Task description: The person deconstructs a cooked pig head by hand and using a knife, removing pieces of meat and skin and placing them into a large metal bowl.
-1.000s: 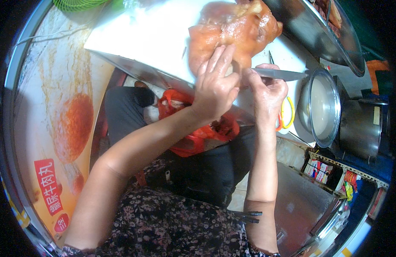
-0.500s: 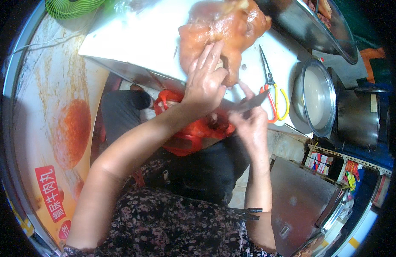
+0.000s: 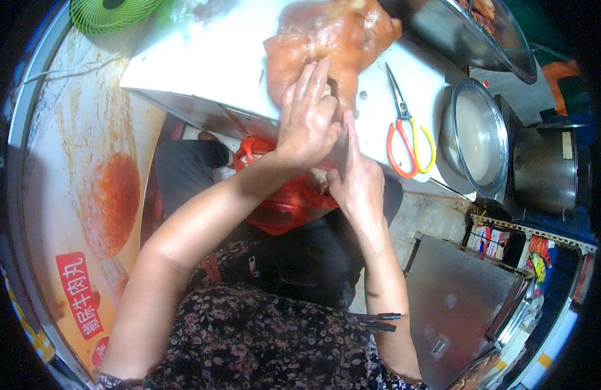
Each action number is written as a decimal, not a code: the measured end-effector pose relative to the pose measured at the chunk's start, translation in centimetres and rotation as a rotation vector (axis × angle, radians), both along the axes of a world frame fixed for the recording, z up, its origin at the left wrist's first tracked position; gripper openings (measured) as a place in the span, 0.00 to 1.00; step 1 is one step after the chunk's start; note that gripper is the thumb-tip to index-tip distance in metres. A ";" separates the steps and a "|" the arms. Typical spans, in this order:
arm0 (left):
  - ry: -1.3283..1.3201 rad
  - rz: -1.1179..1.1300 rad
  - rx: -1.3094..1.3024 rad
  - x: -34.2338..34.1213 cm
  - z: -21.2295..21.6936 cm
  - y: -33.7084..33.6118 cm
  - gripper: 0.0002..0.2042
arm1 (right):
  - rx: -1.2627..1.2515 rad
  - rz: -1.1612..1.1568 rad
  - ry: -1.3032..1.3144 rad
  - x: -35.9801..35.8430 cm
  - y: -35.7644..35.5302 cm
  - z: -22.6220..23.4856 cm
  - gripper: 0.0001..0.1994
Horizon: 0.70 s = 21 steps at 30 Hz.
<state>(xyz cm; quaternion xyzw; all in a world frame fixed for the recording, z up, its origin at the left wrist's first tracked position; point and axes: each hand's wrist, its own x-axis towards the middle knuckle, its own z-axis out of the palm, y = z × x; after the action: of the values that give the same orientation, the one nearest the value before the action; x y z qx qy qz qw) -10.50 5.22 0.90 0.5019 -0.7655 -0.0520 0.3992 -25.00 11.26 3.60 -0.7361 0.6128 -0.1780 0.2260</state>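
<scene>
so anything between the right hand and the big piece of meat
Nothing visible: the right hand reaches up to the near edge of the meat; the left hand rests on it. The scissors lie off right.

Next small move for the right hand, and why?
I'd probably ease the right hand slightly toward the meat. The left hand lies on it, apparently steadying it, and the right index finger points at its near end, touching or almost. Slowly, though: the gap between the hands is too blurred to read.
</scene>
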 end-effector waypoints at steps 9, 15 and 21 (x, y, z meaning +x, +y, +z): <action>0.020 -0.004 -0.078 0.2 -1.0 -0.3 0.14 | -0.031 0.006 -0.225 -0.2 -0.8 -0.4 0.51; -0.035 0.040 -0.094 0.2 -1.7 -0.5 0.14 | 0.016 0.017 -0.233 0.2 -1.1 0.3 0.51; 0.029 0.032 -0.105 -0.2 -1.4 -0.3 0.15 | 0.111 -0.065 -0.271 0.2 -1.3 0.4 0.51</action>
<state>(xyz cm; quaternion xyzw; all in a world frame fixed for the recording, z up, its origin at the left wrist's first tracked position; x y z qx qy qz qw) -10.65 4.87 -0.48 0.4916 -0.7532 -0.0125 0.4369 -24.83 9.99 4.00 -0.6714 0.6090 -0.2487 0.3412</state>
